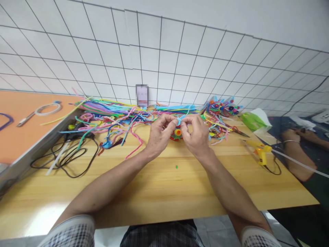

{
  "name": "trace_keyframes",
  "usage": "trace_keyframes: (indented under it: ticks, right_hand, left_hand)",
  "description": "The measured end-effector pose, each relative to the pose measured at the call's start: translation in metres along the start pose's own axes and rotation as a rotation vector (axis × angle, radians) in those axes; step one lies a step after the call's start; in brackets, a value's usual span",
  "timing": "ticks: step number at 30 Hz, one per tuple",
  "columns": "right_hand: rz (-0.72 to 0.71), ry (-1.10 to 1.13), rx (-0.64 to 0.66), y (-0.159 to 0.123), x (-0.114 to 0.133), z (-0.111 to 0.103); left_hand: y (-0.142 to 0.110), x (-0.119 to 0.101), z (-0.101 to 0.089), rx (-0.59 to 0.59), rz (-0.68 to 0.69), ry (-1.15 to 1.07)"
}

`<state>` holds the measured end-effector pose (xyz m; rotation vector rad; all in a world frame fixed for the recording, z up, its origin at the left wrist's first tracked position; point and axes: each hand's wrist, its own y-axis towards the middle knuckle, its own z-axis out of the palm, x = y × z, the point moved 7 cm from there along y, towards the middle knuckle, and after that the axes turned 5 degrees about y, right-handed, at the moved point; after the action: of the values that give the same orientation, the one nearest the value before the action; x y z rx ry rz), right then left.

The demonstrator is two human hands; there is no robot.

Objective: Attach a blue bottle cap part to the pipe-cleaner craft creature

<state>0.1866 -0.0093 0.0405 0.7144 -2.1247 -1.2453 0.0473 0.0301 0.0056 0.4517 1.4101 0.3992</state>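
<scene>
Both my hands meet over the middle of the wooden table, at a small light blue pipe-cleaner piece. My left hand pinches it from the left between thumb and fingers. From the other side, my right hand pinches it too. Just below the fingertips sits a round colourful pipe-cleaner craft with an orange and yellow centre; the hands hide much of it. Nearer to me, a tiny green bit lies on the wood.
Heaped pipe cleaners line the wall. Finished-looking colourful crafts stand back right, near scissors and a green-white packet. A yellow glue gun lies right; a black cable coils left. Another person's arm is at far right.
</scene>
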Motion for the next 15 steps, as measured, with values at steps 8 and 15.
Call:
trace_keyframes:
  ticks: [8, 15]
  right_hand:
    - [-0.002, -0.027, -0.011, 0.000, 0.000, -0.001]
    - [0.008, -0.053, -0.031, -0.003, 0.001, -0.002]
  left_hand:
    - [-0.001, -0.008, 0.000, -0.006, 0.055, 0.069]
    - [-0.003, -0.011, 0.001, 0.000, 0.108, 0.126]
